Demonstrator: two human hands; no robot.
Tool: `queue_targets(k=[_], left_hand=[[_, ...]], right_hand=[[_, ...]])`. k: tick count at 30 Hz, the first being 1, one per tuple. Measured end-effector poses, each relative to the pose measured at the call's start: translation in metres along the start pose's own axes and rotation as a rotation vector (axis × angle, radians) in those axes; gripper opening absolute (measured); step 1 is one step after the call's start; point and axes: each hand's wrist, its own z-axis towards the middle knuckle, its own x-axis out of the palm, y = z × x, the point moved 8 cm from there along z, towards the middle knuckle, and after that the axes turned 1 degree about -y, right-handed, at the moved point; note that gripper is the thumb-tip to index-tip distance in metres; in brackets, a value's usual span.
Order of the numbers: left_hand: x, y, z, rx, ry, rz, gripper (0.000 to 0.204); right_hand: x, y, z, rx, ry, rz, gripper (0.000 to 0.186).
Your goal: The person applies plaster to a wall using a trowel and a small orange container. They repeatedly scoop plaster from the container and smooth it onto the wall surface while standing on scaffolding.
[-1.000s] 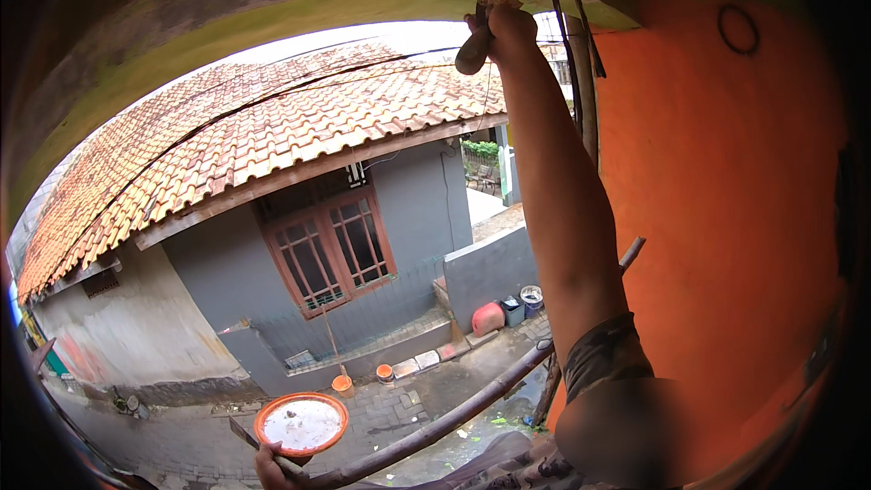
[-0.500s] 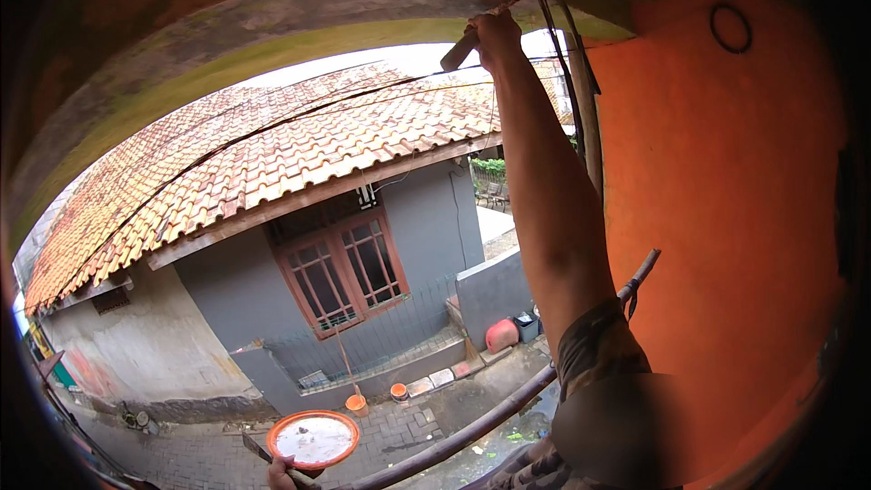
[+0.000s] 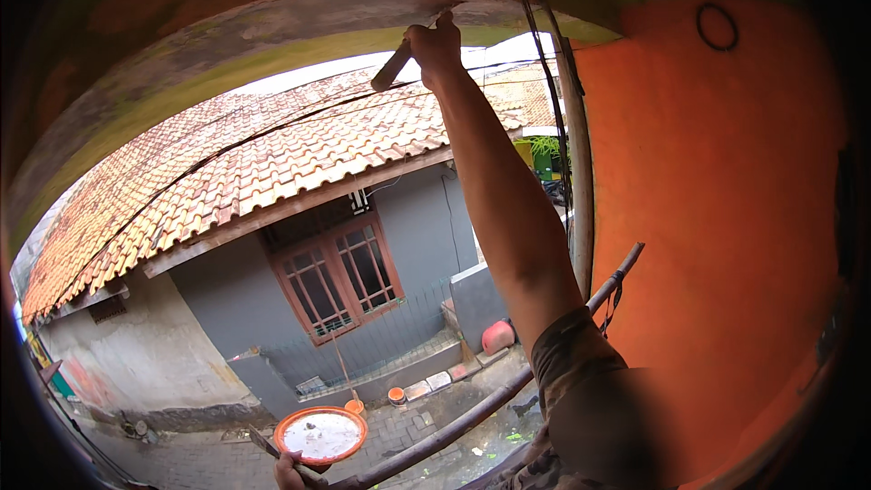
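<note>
Raised high, my right hand [image 3: 438, 47] is closed around the handle of a putty knife [image 3: 392, 69], its blade end up against the underside of the overhead beam [image 3: 299, 23]. The blade is mostly hidden by my fingers. Low at the bottom edge, my left hand [image 3: 288, 472] is closed on a second flat-bladed tool, seemingly a putty knife [image 3: 263, 442], whose blade points up and left. Directly beside that hand is a round orange-rimmed tray [image 3: 361, 451] holding white paste. Whether the fingers also grip the tray, I cannot tell.
A bamboo pole [image 3: 472, 419] slants across in front of me. An upright post [image 3: 581, 163] with dark cables stands by the orange wall [image 3: 708, 218]. Beyond lie a paved alley [image 3: 209, 454], a grey house [image 3: 417, 227] with a tiled roof, and small orange buckets [image 3: 396, 396].
My right hand and its putty knife have moved left along the beam. My left hand and the orange-rimmed tray have shifted slightly right and up in view. The view itself has turned a little.
</note>
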Motion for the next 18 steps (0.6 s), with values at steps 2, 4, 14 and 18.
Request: queue_targets(k=[2,4,14,18], left_hand=[[-0.008,0.004,0.009,-0.015,-0.015,-0.031,0.022],[-0.013,0.004,0.009,0.0,-0.074,-0.028,0.023],[-0.002,0.005,0.011,-0.085,-0.197,-0.186,0.028],[-0.028,0.005,0.012,-0.052,-0.089,-0.111,0.027]], right_hand=[[0.02,-0.004,-0.019,-0.057,-0.033,0.048,0.062],[0.035,-0.005,-0.046,0.146,0.02,0.323,0.044],[-0.101,-0.071,0.096,-0.012,-0.024,0.325,0.012],[-0.074,-0.047,0.072,0.082,-0.112,0.435,0.021]])
